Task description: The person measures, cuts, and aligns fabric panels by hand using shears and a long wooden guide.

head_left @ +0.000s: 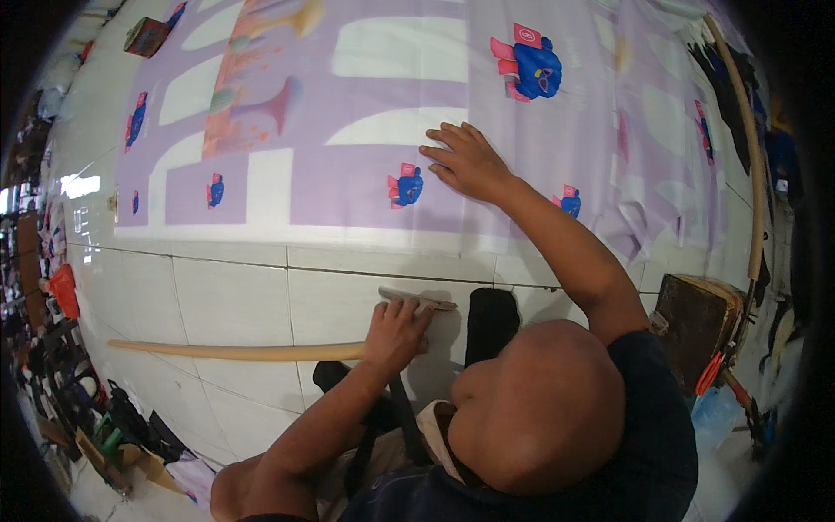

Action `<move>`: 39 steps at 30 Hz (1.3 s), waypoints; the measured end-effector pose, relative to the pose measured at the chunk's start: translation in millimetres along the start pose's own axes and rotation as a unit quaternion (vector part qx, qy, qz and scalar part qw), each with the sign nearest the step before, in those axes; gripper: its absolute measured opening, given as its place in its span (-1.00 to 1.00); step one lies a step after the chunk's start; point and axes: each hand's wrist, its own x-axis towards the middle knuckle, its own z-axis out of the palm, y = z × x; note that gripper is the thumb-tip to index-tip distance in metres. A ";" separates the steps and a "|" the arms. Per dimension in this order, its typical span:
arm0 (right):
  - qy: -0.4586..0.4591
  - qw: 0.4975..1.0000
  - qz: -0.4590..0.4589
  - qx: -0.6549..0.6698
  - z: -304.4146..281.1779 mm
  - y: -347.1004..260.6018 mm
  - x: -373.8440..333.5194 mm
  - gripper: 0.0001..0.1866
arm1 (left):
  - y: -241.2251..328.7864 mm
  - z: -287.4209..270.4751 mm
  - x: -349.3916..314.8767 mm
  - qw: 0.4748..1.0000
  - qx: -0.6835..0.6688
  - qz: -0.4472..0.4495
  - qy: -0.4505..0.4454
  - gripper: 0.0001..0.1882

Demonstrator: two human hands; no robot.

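Two hands, one printed sheet, two long poles, one flat strip, one large brown box.

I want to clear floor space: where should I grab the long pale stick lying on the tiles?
I'd grip the stick around the middle of its bare stretch, pinching across its long sides from above. It lies flat and narrow on the tiles, seems thinner toward its left tip, and the left hand hides part of it farther right.

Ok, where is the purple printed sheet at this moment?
In the head view, the sheet spreads across the top over the tiled floor, under the right hand.
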 end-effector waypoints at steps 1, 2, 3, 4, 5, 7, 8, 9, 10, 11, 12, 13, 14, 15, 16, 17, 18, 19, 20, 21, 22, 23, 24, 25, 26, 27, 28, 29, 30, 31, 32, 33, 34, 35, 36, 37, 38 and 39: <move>-0.004 1.000 0.004 0.006 0.1 0.2 0.0 -0.66 | -7.2 -5.3 0.2 1.000 -0.002 -0.016 -0.009 -0.42; -0.009 1.000 0.008 0.011 0.0 0.8 -0.8 -0.65 | -12.3 -9.3 -0.2 0.999 -0.005 -0.033 -0.017 -0.41; -0.014 1.000 0.011 0.016 0.2 1.5 -2.2 -0.65 | -16.4 -7.5 -1.9 0.999 -0.023 -0.043 0.008 -0.40; -0.021 0.999 0.016 0.021 0.6 -0.2 -0.8 -0.64 | -23.0 -4.1 -5.0 0.997 -0.037 -0.056 0.036 -0.40; -0.026 0.999 0.022 0.022 0.5 1.0 -0.3 -0.64 | -28.6 -4.4 -3.2 0.994 -0.050 -0.064 0.068 -0.40; -0.025 0.999 0.022 0.014 3.0 4.9 -6.0 -0.63 | -22.1 -0.9 -9.2 0.969 -0.147 -0.163 0.116 -0.40; -0.010 1.000 0.010 0.004 5.5 7.6 -5.8 -0.62 | -18.9 -0.7 -13.5 0.950 -0.169 -0.239 0.112 -0.37; -0.004 1.000 -0.004 0.015 9.1 10.0 -1.8 -0.62 | -21.3 17.0 -22.9 0.934 -0.170 -0.276 0.150 -0.35; -0.007 1.000 -0.010 0.021 9.4 6.9 0.6 -0.61 | -15.2 18.2 -23.1 0.849 -0.305 -0.417 0.116 -0.28; 0.005 1.000 0.002 0.027 7.7 1.9 0.4 -0.62 | -10.1 16.5 -19.4 0.771 -0.371 -0.514 0.067 -0.19; 0.024 0.999 -0.002 0.033 6.1 1.1 0.1 -0.63 | -8.2 25.0 -20.4 0.781 -0.339 -0.518 0.079 -0.19; 0.019 0.999 -0.002 0.027 -0.5 0.1 -0.1 -0.64 | -6.9 22.3 -14.8 0.788 -0.325 -0.518 0.068 -0.28; 0.016 0.999 0.003 0.028 -2.8 -0.5 -3.3 -0.64 | -3.3 19.9 -8.3 0.796 -0.312 -0.514 0.070 -0.33; 0.013 0.999 0.006 0.029 -5.6 1.2 -2.7 -0.65 | -1.4 18.4 -1.1 0.804 -0.298 -0.510 0.073 -0.38; 0.017 0.999 0.004 0.030 -7.0 -1.5 1.1 -0.65 | -3.5 24.9 -1.2 0.770 -0.356 -0.521 0.096 -0.43; 0.014 0.999 0.003 0.032 -6.7 -3.5 0.2 -0.65 | -4.6 35.6 -1.3 0.730 -0.416 -0.531 0.112 -0.48; 0.012 0.999 0.002 0.034 -7.0 -4.0 2.4 -0.65 | -8.1 44.0 -2.6 0.686 -0.474 -0.537 0.129 -0.53; 0.019 0.999 0.002 0.031 -6.5 -0.6 2.5 -0.65 | -6.7 40.8 0.5 0.635 -0.534 -0.538 0.150 -0.59; 0.020 0.999 0.005 0.031 -5.7 1.9 -2.0 -0.65 | -1.0 34.2 3.1 0.577 -0.592 -0.538 0.165 -0.65; 0.023 0.999 0.006 0.030 -5.1 4.1 -4.6 -0.66 | 2.7 27.5 6.7 0.516 -0.645 -0.535 0.180 -0.71; 0.027 0.999 0.000 0.028 -1.0 2.8 -3.4 -0.66 | 3.3 22.7 3.7 0.494 -0.664 -0.522 0.205 -0.76; 0.028 0.999 -0.004 0.025 2.0 4.7 -0.4 -0.65 | 3.5 17.3 1.3 0.470 -0.684 -0.510 0.227 -0.81; 0.021 0.999 -0.005 0.025 7.7 6.2 -2.0 -0.65 | 5.7 8.4 1.5 0.444 -0.694 -0.514 0.238 -0.79; 0.013 0.999 -0.003 0.036 6.4 -0.6 2.8 -0.65 | -3.2 16.4 -11.7 0.439 -0.698 -0.517 0.228 -0.75; 0.019 0.999 0.001 0.035 13.3 6.1 -1.0 -0.64 | -2.7 10.1 -9.1 0.478 -0.669 -0.531 0.206 -0.63; -0.002 1.000 0.004 0.027 8.2 -0.4 1.5 -0.65 | -2.9 12.4 -9.9 0.452 -0.677 -0.527 0.244 -0.48; 0.007 1.000 0.009 0.026 8.1 3.3 -1.4 -0.64 | -10.0 23.1 -14.5 0.443 -0.687 -0.523 0.240 -0.25; -0.012 1.000 0.015 0.023 4.8 2.6 -1.5 -0.62 | -9.7 26.1 -16.0 0.438 -0.690 -0.518 0.254 -0.40; -0.012 0.999 0.015 0.028 3.4 0.8 -3.3 -0.62 | -12.0 29.3 -20.0 0.419 -0.717 -0.501 0.244 -0.50; -0.003 1.000 0.013 0.028 0.8 0.9 0.1 -0.61 | -18.0 29.1 -21.5 0.405 -0.744 -0.475 0.239 -0.59; -0.006 0.999 0.012 0.030 -0.3 -1.5 1.3 -0.61 | -19.0 29.9 -24.9 0.400 -0.751 -0.467 0.242 -0.64; -0.009 0.999 0.011 0.032 -0.7 -4.3 1.8 -0.61 | -18.7 31.3 -28.2 0.394 -0.758 -0.458 0.245 -0.68; -0.010 0.999 0.015 0.029 -3.9 -2.2 0.6 -0.61 | -18.8 31.6 -24.7 0.391 -0.768 -0.445 0.243 -0.71; -0.013 0.999 0.016 0.025 -3.9 -0.9 0.2 -0.61 | -17.9 25.3 -18.4 0.393 -0.761 -0.459 0.235 -0.72; -0.017 0.999 0.018 0.021 -3.6 0.9 -1.0 -0.61 | -17.3 19.2 -11.3 0.394 -0.755 -0.473 0.227 -0.72; -0.019 0.999 0.022 0.017 -4.9 2.4 -2.8 -0.61 | -19.2 12.6 -3.3 0.398 -0.747 -0.486 0.217 -0.73; -0.017 0.999 0.022 0.022 -4.5 -0.1 -0.7 -0.62 | -27.1 11.2 0.0 0.408 -0.748 -0.475 0.220 -0.72; -0.014 0.999 0.023 0.025 -4.7 -1.8 0.5 -0.63 | -35.9 9.9 5.1 0.419 -0.749 -0.463 0.222 -0.71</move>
